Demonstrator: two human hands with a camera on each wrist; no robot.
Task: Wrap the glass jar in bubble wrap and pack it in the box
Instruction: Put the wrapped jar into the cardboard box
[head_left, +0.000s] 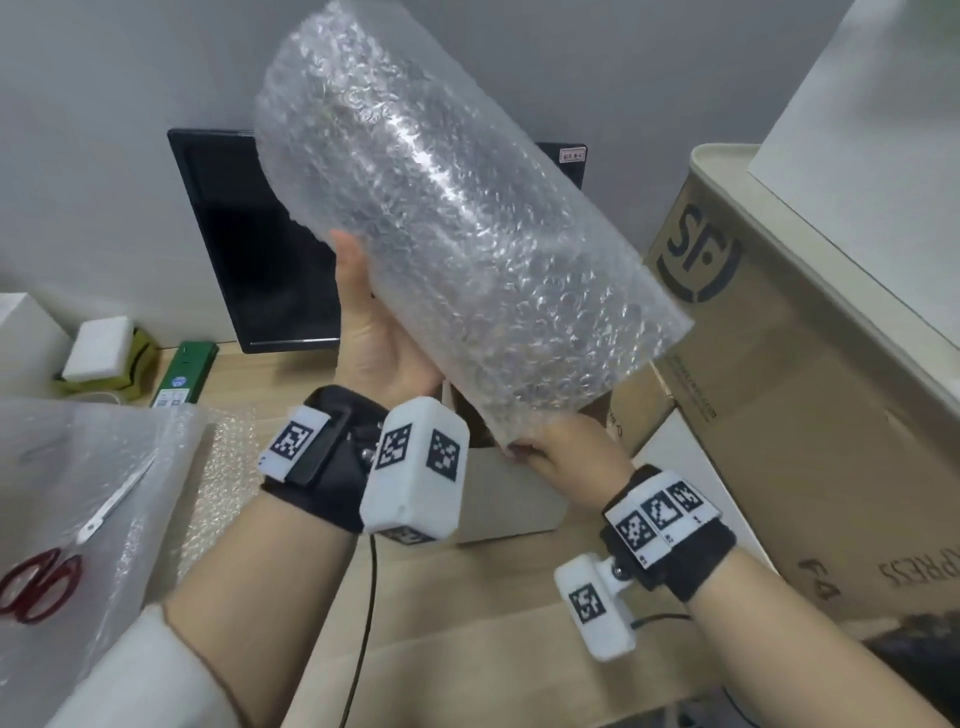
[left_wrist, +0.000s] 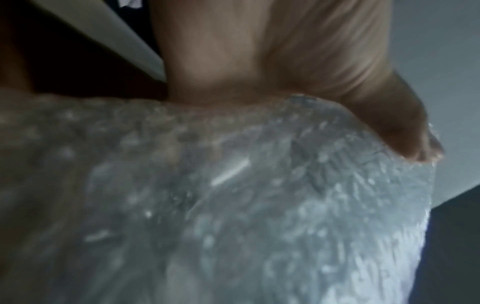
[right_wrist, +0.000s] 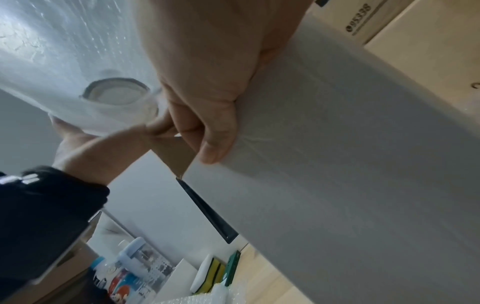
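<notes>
- Fingers of left hand (head_left: 382, 332) cup bubble wrap (head_left: 447, 218) roll, tilted, held above bench.
- Right hand (head_left: 563, 457) fingers pinch roll's lower end.
- Glass jar (right_wrist: 116, 93) inside roll.

Both arms are up in front of the chest, forearms bare, a black strap with white marker blocks on each wrist. The left hand (head_left: 371, 332) is raised high, palm turned inward and cupped against the side of what it holds, thumb pointing up. The right hand (head_left: 563, 457) sits lower, knuckles toward the head camera, its fingers (right_wrist: 215, 142) curled and pinching at the lower end.
</notes>
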